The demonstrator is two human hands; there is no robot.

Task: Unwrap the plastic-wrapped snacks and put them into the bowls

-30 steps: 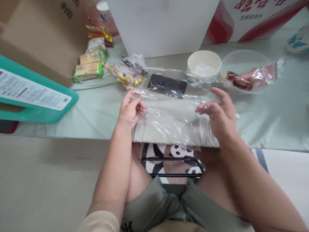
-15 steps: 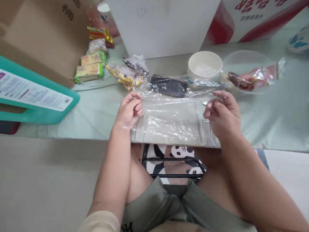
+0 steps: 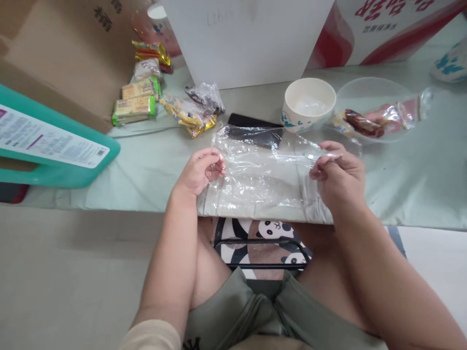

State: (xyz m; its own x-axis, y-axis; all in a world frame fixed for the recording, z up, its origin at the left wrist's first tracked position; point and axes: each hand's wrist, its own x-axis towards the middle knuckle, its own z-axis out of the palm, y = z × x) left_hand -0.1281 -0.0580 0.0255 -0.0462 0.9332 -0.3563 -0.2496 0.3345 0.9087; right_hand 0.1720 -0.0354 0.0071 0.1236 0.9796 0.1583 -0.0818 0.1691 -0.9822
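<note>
A clear plastic bag point(image 3: 255, 180) is spread between my two hands near the table's front edge. My left hand point(image 3: 204, 170) pinches its left side with curled fingers. On the other side, my right hand point(image 3: 339, 170) grips the bag's right edge between thumb and fingers. Behind the film lies a dark phone-like slab point(image 3: 255, 127), partly covered by the plastic. A white paper bowl point(image 3: 309, 103) with blue leaf print stands just beyond my right hand. Crumpled snack wrappers point(image 3: 191, 114) lie beyond my left hand.
A clear round lid or dish point(image 3: 379, 90) with wrapped snacks point(image 3: 372, 121) sits at the right. Green-edged snack packs point(image 3: 134, 108) lie by a cardboard box point(image 3: 65, 58). A teal container point(image 3: 73, 141) stands at the left, a white box point(image 3: 248, 43) at the back.
The bag has come down and gathered between my hands, uncovering the bowl and wrappers behind it. My left hand has shifted slightly right and nearer me.
</note>
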